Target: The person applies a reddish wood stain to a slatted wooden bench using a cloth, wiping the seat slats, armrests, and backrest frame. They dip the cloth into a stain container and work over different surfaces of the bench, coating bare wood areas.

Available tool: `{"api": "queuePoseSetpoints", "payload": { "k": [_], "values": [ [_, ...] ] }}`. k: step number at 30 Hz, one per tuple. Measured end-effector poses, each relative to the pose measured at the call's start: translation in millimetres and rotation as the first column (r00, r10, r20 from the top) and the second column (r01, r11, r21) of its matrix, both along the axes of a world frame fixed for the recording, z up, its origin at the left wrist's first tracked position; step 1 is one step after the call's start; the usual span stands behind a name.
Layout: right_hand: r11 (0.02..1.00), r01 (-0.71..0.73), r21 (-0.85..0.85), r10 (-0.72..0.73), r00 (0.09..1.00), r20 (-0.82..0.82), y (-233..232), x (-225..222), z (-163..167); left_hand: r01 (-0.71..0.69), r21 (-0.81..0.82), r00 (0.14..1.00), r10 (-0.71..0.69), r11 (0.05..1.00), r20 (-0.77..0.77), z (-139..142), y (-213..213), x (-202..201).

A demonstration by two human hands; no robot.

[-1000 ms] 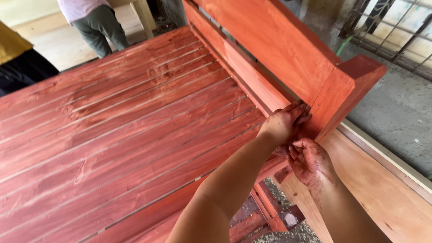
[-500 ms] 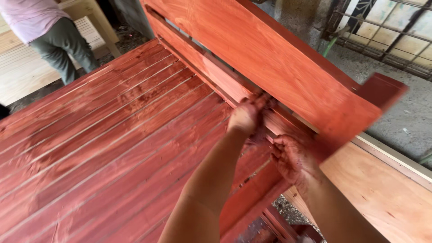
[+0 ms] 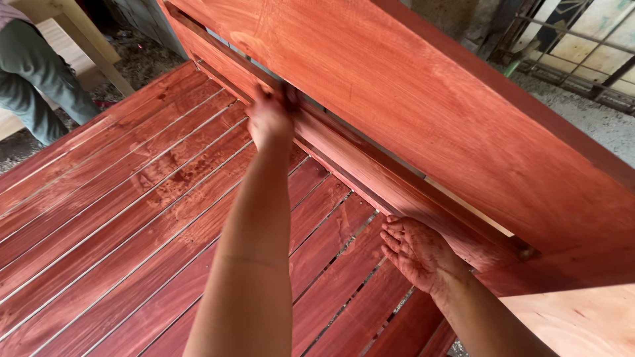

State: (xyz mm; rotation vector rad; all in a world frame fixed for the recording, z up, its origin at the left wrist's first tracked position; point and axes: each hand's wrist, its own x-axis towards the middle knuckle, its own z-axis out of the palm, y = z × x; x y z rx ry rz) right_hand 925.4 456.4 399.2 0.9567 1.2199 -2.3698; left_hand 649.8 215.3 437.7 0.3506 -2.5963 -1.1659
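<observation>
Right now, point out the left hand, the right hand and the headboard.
left hand (image 3: 270, 122), head view, back of the hand.
right hand (image 3: 418, 254), head view, stained palm.
headboard (image 3: 423, 106), head view, middle of the broad red panel.

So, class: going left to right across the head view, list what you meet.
Person's grey-green trouser leg → red-stained slatted wooden platform → left hand → stain-smeared right hand → pale unstained wooden board.
</observation>
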Motion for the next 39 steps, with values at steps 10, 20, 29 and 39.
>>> {"api": "queuePoseSetpoints", "payload": {
  "k": [10,20,29,39],
  "values": [
    [0.999,-0.049,-0.008,0.049,0.998,-0.026,0,-2,-13,0.232,-0.366,0.942,-0.303,0.901,-0.148,-17,18,10],
    [0.992,0.108,-0.069,-0.112,0.992,-0.058,40,10,-66,0.507,-0.421,0.734,-0.633,0.752,-0.248,-13,118,177],
    [0.986,0.168,-0.02,-0.169,0.978,-0.125,64,29,-60,0.944,0.303,0.307,-0.694,0.133,-0.651,-28,143,258],
    [0.997,-0.007,-0.075,-0.036,0.831,-0.555,24,57,29,0.665,0.431,0.741,-0.465,0.61,-0.485,-46,213,287]
  ]
}}
